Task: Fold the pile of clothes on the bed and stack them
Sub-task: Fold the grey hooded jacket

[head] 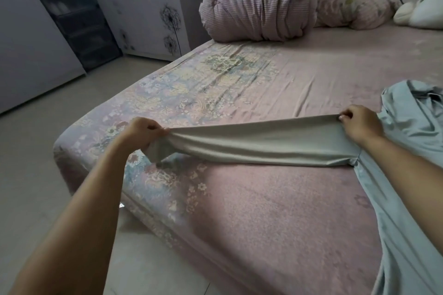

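Pink floral bed [275,211] fills the head view, a bunched quilt [259,2] at its far end. Stretched between both hands, the grey-green garment [263,143] runs left to right, its long axis across the person's front, sagging onto the sheet. Left hand [143,133] pinches one end, right hand [359,123] the other beside a pale blue garment [407,151]. Neither hand is nearer; a fold would probably bring end to end.

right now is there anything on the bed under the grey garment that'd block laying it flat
Nothing visible does. Left hand and right hand hold the grey garment stretched over bare pink sheet; only the light blue garment lies at its right end.
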Available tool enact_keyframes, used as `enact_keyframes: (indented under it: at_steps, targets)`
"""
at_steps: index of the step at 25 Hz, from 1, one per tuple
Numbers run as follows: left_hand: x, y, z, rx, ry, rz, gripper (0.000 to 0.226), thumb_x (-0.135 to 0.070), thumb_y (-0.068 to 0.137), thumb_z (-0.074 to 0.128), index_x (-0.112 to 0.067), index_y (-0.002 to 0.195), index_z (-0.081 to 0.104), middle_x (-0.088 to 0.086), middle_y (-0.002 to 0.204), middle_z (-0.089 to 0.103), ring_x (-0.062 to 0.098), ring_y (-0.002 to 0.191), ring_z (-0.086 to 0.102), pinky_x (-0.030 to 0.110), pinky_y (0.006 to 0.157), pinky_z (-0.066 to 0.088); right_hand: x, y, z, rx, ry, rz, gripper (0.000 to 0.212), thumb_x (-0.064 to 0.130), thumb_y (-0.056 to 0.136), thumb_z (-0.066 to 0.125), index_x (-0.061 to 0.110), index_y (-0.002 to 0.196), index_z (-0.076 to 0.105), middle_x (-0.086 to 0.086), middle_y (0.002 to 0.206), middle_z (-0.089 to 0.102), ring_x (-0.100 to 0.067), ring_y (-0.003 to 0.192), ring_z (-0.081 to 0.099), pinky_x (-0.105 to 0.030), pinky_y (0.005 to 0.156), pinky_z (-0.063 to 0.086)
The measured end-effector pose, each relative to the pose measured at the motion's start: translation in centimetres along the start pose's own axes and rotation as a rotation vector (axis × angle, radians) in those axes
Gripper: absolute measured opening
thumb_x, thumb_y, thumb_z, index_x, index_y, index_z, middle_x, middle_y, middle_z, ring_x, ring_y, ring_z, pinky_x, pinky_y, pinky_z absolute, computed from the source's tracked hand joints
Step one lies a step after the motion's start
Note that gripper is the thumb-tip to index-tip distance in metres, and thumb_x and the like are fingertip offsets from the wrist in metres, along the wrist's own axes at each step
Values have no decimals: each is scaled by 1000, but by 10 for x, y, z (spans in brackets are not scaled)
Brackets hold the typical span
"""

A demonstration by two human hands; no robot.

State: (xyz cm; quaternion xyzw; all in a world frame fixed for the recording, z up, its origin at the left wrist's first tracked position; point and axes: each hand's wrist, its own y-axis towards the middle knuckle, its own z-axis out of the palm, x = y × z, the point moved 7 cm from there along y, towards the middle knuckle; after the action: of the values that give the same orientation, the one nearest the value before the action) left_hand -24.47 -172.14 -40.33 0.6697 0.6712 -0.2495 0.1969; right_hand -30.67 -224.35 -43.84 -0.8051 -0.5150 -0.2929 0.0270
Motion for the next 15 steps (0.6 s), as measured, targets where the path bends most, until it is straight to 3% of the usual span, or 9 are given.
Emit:
enact_keyframes:
  at_steps: [3,6,9,11,15]
  targets:
    - [3,4,-8,16,-139,10,15,-25,86,69,-13,76,67,7,73,60,19,67,53,28,59,47,-1,0,2,-3,24,7,14,8,90,58,-1,97,66,-25,109,63,-40,101,57,-38,81,43]
    - [9,7,-12,52,6,105,9,-18,79,76,-24,78,68,2,82,65,15,74,55,24,64,43,-4,3,5,-26,45,10,12,4,87,59,0,95,67,-27,107,62,-40,98,58,-38,82,43]
    - [28,13,-8,165,297,47,13,-26,76,78,-16,84,73,3,79,65,16,72,53,27,66,42,-4,4,8,-21,57,3,12,-2,85,59,0,93,68,-27,106,61,-40,98,58,-37,84,43]
    - [39,17,-9,138,306,-26,24,-34,77,77,-10,82,73,7,76,63,19,72,53,32,69,45,0,3,8,-27,46,-10,15,-3,85,56,0,94,68,-28,108,60,-41,101,56,-38,86,42]
    - [51,11,18,95,-703,-242,18,-22,86,68,-6,93,63,8,85,63,15,76,62,29,78,51,3,-1,13,-17,18,-12,17,1,87,53,-1,97,67,-29,110,58,-43,101,55,-39,86,42]
